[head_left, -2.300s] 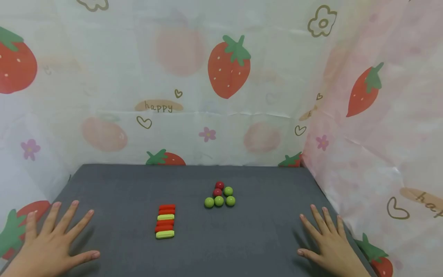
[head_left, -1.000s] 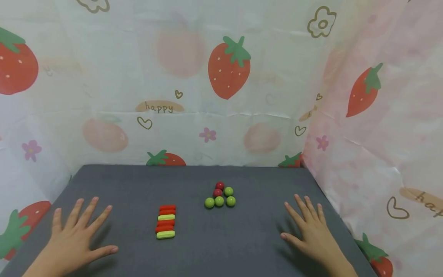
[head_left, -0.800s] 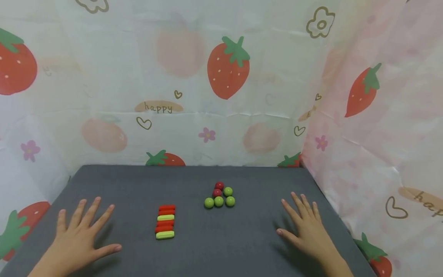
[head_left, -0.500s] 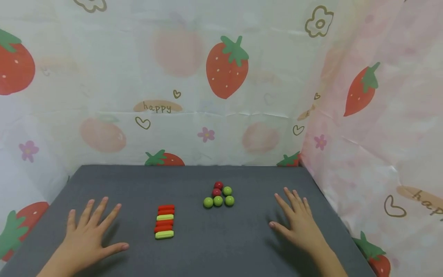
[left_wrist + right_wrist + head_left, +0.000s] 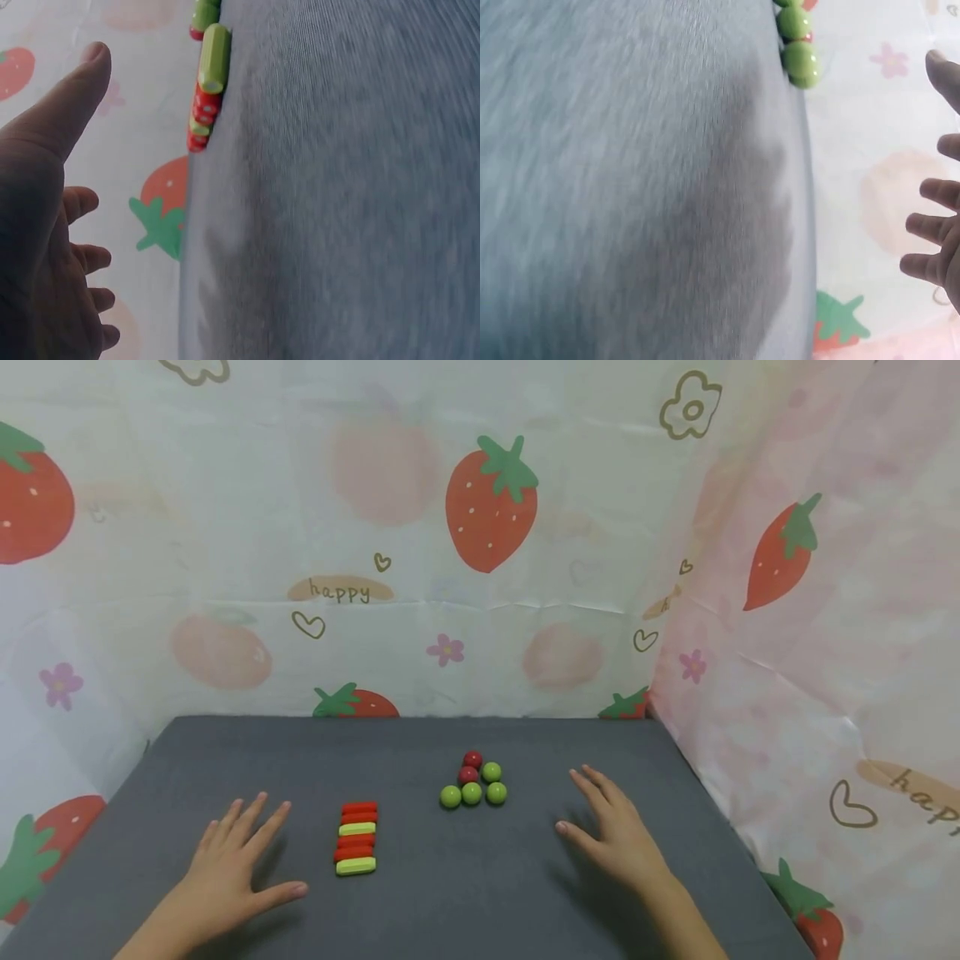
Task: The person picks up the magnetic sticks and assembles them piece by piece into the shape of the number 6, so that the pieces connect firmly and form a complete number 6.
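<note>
My left hand (image 5: 225, 872) hovers over the grey table at the left, thumb stretched out and fingers spread, holding nothing. Just right of it lies a column of short bars, red bars (image 5: 356, 853) and yellow-green bars (image 5: 356, 866), side by side. On the other side my right hand (image 5: 622, 843) is also raised, its thumb apart from its extended fingers, with nothing in it. Between the hands and farther back sit glossy balls: two red balls (image 5: 468, 775) and several green balls (image 5: 471, 792), grouped closely. Both wrist views show the hands above the surface, apart from everything.
The dark grey table (image 5: 465, 902) carries both groups. A white curtain (image 5: 420, 635) printed with strawberries, hearts and flowers hangs behind it, and pinkish printed cloth (image 5: 810, 693) closes off the right side.
Both hands have moved inward, the left one rightward and the right one leftward, and have turned somewhat so their fingers look closer together. The bars and balls stay where they were.
</note>
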`<state>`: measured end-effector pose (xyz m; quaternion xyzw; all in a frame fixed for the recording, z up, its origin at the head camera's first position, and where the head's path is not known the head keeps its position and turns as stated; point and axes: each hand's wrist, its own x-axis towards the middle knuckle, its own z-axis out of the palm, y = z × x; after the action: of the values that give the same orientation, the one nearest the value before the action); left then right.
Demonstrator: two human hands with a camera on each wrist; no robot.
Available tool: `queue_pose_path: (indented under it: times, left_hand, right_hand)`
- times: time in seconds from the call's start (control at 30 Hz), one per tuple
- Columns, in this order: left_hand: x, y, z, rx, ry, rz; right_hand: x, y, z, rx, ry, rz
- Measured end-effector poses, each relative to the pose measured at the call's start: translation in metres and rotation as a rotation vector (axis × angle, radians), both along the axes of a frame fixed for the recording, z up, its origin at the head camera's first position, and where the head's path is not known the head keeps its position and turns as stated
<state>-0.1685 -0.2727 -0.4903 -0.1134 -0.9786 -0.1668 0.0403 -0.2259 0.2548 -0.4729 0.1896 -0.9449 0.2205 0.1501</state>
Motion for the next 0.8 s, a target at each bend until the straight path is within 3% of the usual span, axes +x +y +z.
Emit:
queue_pose_path:
  times: [0.53, 0.8]
  left_hand:
    - [-0.006, 0.035, -0.002, 0.268, -0.121, -0.021]
    - [-0.006, 0.044, -0.006, 0.363, -0.113, 0.004]
  right_hand:
    - [-0.026, -0.034, -0.012, -0.226, -0.215, 0.042]
    - [-0.039, -0.05, -0.019, -0.342, -0.287, 0.044]
